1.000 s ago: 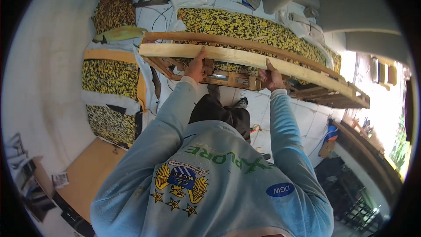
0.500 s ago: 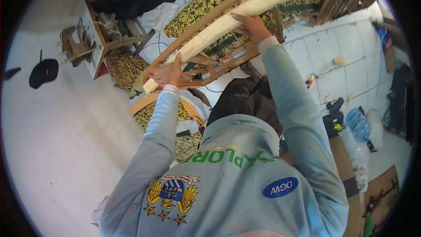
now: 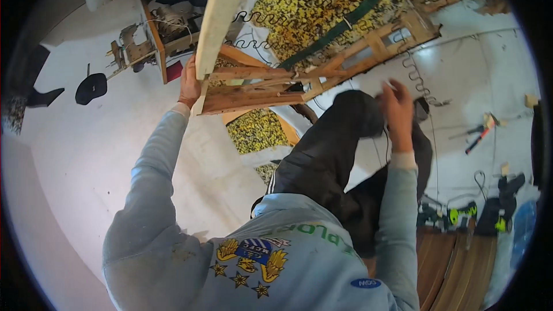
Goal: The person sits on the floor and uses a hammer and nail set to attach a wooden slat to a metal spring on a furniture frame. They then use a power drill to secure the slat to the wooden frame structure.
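Note:
My left hand [image 3: 189, 86] grips the near end of a wooden frame, at a pale beam [image 3: 219, 11] that rises steeply toward the top of the view. Brown slatted rails [image 3: 247, 101] run rightward from that end, with wavy metal springs [image 3: 247, 16] and a green strap [image 3: 322, 43] across the frame. Yellow-and-black speckled foam [image 3: 276, 6] shows behind them. My right hand [image 3: 396, 112] is raised beside my dark-trousered knee, fingers loosely bent and apart, holding nothing visible. A loose-looking spring [image 3: 417, 78] hangs down near it.
A wooden table-like piece [image 3: 160, 34] holding scraps stands at upper left, near a black cap [image 3: 90, 88]. Foam pads [image 3: 256, 129] lie below the frame. A red-handled tool [image 3: 477, 138], green power tools [image 3: 461, 213], a cable and brown boards [image 3: 449, 265] are at right.
My right hand has let go of the pale beam and moved down and right. The frame has swung from crosswise to steep, its springs now showing, while my left hand still grips its end.

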`<state>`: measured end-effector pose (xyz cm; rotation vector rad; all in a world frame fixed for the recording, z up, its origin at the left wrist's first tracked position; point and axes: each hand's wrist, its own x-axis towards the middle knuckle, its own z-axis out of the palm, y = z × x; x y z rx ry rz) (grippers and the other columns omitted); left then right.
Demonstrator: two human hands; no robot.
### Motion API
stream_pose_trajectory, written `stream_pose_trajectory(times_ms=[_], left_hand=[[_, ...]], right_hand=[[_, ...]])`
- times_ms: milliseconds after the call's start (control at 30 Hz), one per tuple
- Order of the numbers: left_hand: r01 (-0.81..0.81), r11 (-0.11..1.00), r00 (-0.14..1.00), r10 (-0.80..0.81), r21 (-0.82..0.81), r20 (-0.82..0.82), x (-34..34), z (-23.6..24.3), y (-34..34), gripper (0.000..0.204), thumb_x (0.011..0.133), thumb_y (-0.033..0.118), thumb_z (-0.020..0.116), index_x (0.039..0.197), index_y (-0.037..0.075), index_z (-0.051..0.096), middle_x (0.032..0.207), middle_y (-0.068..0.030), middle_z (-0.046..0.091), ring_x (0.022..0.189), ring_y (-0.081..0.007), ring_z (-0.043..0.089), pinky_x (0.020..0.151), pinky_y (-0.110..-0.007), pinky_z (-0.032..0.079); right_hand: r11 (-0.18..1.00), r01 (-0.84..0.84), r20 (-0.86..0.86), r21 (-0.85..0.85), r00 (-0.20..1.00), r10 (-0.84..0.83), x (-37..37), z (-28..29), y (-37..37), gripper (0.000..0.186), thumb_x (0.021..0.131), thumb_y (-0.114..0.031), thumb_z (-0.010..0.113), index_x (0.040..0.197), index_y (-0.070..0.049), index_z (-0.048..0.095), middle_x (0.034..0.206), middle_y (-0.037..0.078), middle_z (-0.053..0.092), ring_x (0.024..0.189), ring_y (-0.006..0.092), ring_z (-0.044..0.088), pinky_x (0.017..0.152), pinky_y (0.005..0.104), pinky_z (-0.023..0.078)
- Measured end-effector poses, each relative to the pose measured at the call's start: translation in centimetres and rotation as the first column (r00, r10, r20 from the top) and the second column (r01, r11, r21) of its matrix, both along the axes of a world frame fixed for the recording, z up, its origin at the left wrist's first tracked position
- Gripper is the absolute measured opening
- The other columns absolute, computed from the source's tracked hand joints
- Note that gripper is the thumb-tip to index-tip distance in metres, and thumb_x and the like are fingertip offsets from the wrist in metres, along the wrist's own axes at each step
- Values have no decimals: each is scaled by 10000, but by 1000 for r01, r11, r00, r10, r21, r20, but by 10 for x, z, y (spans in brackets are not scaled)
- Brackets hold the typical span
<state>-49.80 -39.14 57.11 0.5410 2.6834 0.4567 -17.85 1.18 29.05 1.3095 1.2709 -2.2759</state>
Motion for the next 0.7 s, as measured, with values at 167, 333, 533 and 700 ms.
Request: stream_pose_trajectory(times_ms=[167,333,533,700], left_hand=[[-289,947,952,269,140,145,1,-16,-58,537,1095,452,404,1306,20,645,1188,-105,698,1080,-216,655,949,-365,522],[-294,934,955,294,204,32,-1,0,-6,530,1127,406,390,1330,18,689,1085,-80,730,1078,-174,655,949,-313,505],[-149,954,929,225,259,-295,1,-16,-18,287,997,238,502,814,21,540,776,-13,496,766,-130,462,738,-303,393],[-10,958,810,176,286,-560,26,-28,35,343,1041,273,578,867,-22,571,748,-53,536,743,-129,474,690,-335,413]], right_hand=[[981,70,-202,183,979,-32,22,-44,28,371,1030,-213,685,1328,2,638,1093,78,697,982,173,659,872,307,533],[889,133,-205,439,978,-45,14,-53,52,379,1000,-203,725,1306,3,639,1107,147,714,967,228,696,876,352,552],[846,148,-335,513,941,39,10,-51,68,436,967,-201,750,1323,12,615,1078,149,699,829,215,706,779,351,565],[638,118,-247,761,962,117,32,-85,89,433,939,-219,750,1297,-9,630,1083,154,699,828,266,718,785,391,570]])
